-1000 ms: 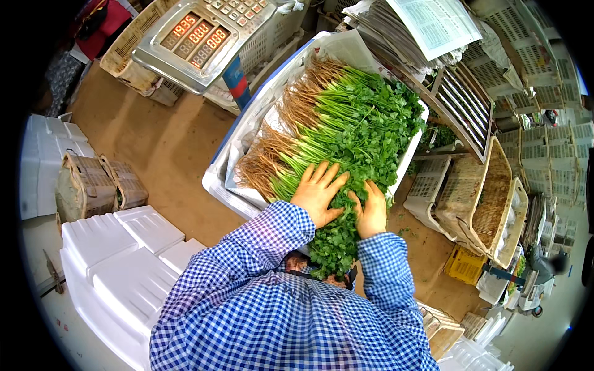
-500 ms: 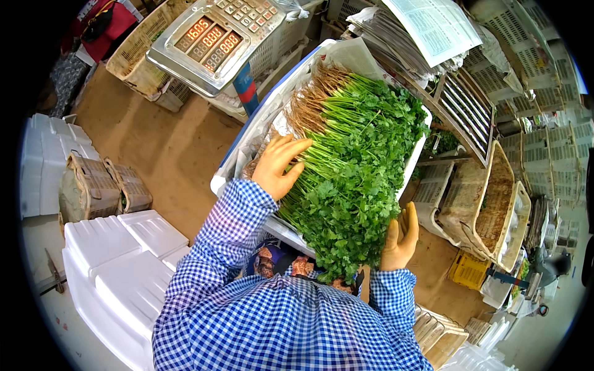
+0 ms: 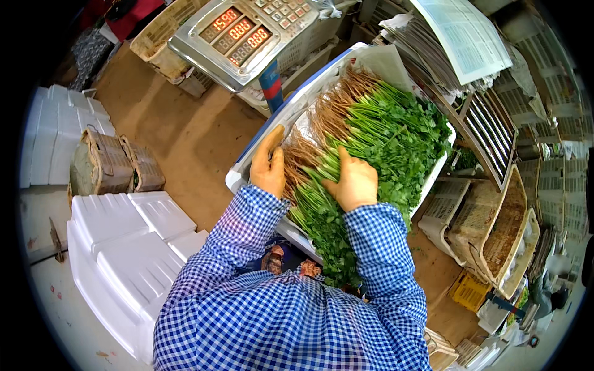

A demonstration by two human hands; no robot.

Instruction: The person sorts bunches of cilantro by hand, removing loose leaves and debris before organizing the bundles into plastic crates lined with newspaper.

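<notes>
A white foam box (image 3: 234, 179) lined with paper holds a thick layer of coriander (image 3: 396, 133), its brown roots (image 3: 337, 105) toward the far left and its leaves toward the right and near side. My left hand (image 3: 268, 166) is open at the box's left edge, fingers stretched upward and thumb apart, beside the roots. Resting on the green stems, my right hand (image 3: 356, 180) has its index finger and thumb spread, with its other fingers partly hidden. Neither hand grips a bunch.
A scale display (image 3: 241, 37) on a blue post (image 3: 270, 83) stands behind the box. White foam boxes (image 3: 133, 247) are stacked at the left. Plastic crates (image 3: 486, 216) stand at the right, below a slatted metal rack (image 3: 489, 133) and a newspaper stack (image 3: 427, 52).
My right hand has moved from the leaves at the box's right near edge onto the stems in the middle. My left hand has shifted off the stems to the roots' outer side.
</notes>
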